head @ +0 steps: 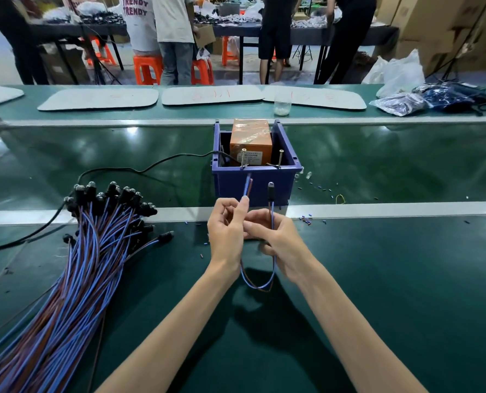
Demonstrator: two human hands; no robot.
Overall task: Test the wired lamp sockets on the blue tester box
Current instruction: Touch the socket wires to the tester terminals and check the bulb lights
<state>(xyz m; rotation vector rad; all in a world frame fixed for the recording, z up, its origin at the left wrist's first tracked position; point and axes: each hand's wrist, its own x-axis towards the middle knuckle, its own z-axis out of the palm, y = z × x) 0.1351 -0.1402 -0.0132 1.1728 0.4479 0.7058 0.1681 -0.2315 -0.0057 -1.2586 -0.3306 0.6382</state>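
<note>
Green belt surface (378, 265) crosses a busy workshop, with people standing at tables beyond it. At far left lies a bundle of wired sockets (94, 236), well apart from the hands, and a black cord (139, 168) runs to the blue tester box (285, 185).

The left hand (226, 234) pinches the 2 wire ends (247, 185) between thumb and forefinger, tips raised against the box front just below the left contact screw (243, 158). The right hand (276, 239) has its fingers curled round the same lead, holding the lamp socket (270, 191) upright before the box. The right contact screw (280, 158) stands untouched.

The main risk, as I judge it, is that the 2 ends lie side by side, so both may land on 1 screw or bridge each other, shorting or giving a false result. The pinch also sits near the tips, so a slip could bring skin onto live metal.
</note>
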